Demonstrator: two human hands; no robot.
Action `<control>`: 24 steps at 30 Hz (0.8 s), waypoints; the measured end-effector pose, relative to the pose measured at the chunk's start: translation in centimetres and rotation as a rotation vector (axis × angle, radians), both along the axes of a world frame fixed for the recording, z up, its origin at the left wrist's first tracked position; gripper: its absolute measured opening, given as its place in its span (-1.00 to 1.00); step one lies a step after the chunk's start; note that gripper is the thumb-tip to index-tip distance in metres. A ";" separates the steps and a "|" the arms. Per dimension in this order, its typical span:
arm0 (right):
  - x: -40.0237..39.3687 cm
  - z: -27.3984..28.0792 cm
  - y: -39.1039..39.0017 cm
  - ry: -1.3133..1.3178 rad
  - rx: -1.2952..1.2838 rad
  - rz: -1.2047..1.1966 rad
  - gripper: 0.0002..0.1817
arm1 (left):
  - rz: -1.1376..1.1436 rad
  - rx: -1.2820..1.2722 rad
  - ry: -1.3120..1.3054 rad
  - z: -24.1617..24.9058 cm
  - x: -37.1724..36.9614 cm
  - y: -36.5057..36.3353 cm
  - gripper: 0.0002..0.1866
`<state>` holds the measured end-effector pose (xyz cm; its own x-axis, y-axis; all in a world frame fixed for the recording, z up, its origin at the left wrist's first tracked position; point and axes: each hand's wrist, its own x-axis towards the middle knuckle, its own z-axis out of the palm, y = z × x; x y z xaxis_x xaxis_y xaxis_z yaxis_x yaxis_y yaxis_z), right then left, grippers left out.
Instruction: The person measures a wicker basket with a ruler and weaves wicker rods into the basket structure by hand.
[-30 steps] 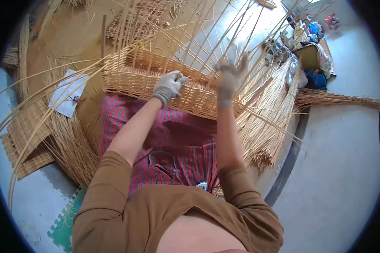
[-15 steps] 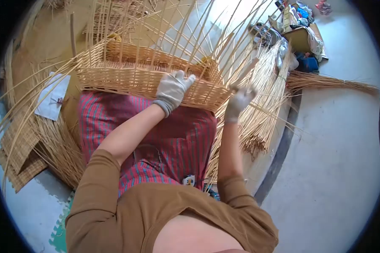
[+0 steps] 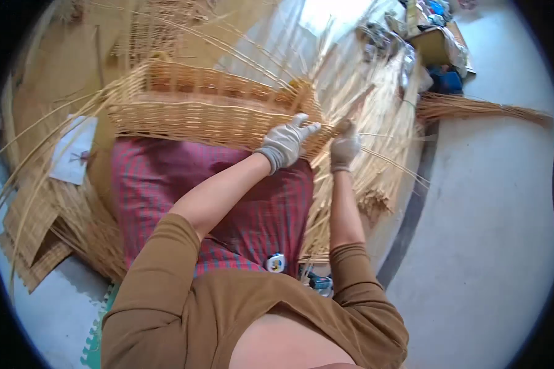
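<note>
Pale concrete floor point(image 3: 492, 203) spreads to the right, with loose bundles of willow rods point(image 3: 381, 154) heaped beside a half-woven wicker basket point(image 3: 191, 114) that rests against the person's red checked apron point(image 3: 228, 190). Reaching forward with the elbow bent, the gloved left hand point(image 3: 284, 144) lies flat on the basket's near right corner, fingers spread over the weave; the gloved right hand point(image 3: 345, 146), forearm nearly straight out, is closed around a rod point(image 3: 357, 104) rising just beside that corner
</note>
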<state>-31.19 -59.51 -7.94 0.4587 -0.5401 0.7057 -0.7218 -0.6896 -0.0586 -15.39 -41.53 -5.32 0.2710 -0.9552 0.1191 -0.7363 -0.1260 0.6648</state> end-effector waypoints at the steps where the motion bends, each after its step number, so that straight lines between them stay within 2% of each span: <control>1: -0.1 -1.7 -2.4 0.023 0.005 -0.064 -0.82 | -0.004 -0.275 0.196 -0.8 1.0 2.0 -0.33; 2: -1.5 -4.9 -5.9 0.163 0.015 -0.177 -0.86 | 0.010 -0.233 0.162 -0.6 2.4 5.3 -0.33; 3: -2.8 -7.9 -9.2 0.312 0.019 -0.279 -0.87 | 0.040 -0.289 0.186 0.5 4.5 9.1 -0.46; 4: -2.2 -5.7 -8.4 0.406 0.019 -0.325 -0.68 | 0.075 -0.346 0.200 1.6 6.9 13.3 -0.59; 5: 0.4 -3.0 -5.5 -0.142 0.005 0.119 -0.70 | 0.236 -0.359 0.213 2.3 9.3 17.8 -0.82; 6: 1.5 -2.2 -3.0 -0.180 -0.016 0.169 -0.66 | 0.428 -0.354 0.132 2.4 11.5 21.9 -0.87; 7: 4.5 -1.1 1.7 -0.486 0.310 0.171 -0.67 | 0.613 -0.360 0.064 2.1 13.6 25.3 -0.91; 8: 7.7 0.3 6.8 -0.871 0.567 0.163 -0.67 | 0.814 -0.450 0.160 -0.7 16.0 28.8 -0.90; 9: 9.0 -1.2 9.1 -0.568 0.431 0.199 -0.67 | 1.063 -0.495 0.679 -0.6 17.6 31.2 -0.83; 10: 11.5 -0.6 13.8 -0.486 0.497 0.329 -0.65 | 1.111 -0.641 0.731 -0.8 19.1 33.0 -0.81; 11: 14.0 -0.1 18.5 -0.405 0.574 0.461 -0.62 | 1.089 -0.812 0.668 -0.6 20.3 34.0 -0.82; 12: 16.5 0.4 23.3 -0.324 0.658 0.587 -0.58 | 1.085 -0.817 0.664 0.2 21.8 34.3 -0.82; 13: 18.5 -2.8 27.4 -0.504 1.192 0.753 -0.59 | 1.081 -0.841 0.566 1.2 23.1 34.4 -0.82; 14: 19.9 0.4 31.4 -0.304 1.263 0.894 -0.61 | 1.076 -0.857 0.473 1.7 23.9 34.3 -0.83; 15: 21.4 4.0 35.6 -0.097 1.319 1.033 -0.63 | 1.109 -0.752 0.596 1.7 24.5 34.7 -0.84; 16: 23.1 6.8 38.0 0.189 1.065 1.119 -0.63 | 1.093 -0.746 0.605 0.0 24.8 35.5 -0.84; 17: 24.5 8.6 40.1 0.087 1.055 1.255 -0.63 | 0.970 -0.707 0.570 -3.0 24.6 36.7 -0.85; 18: 26.1 10.2 42.0 -0.022 1.033 1.396 -0.62 | 0.965 -0.504 0.505 -2.0 23.6 37.8 -0.82; 19: 28.1 11.6 43.6 -0.091 0.885 1.521 -0.61 | 0.939 -0.304 0.426 -1.0 22.6 38.9 -0.79; 20: 29.5 12.6 44.6 -0.157 0.730 1.634 -0.59 | 0.777 -0.342 0.588 -2.0 23.6 40.0 -0.72; 22: 30.0 13.6 45.3 0.205 0.744 1.792 -0.58 | 0.543 -0.361 0.826 0.9 24.3 40.6 -0.56; 23: 30.1 13.7 45.6 0.469 0.725 1.746 -0.57 | 0.532 -0.348 0.827 3.5 24.7 39.9 -0.56; 24: 30.2 13.6 46.0 0.456 0.729 1.739 -0.57 | 0.471 -0.344 0.493 5.8 25.8 38.7 -0.52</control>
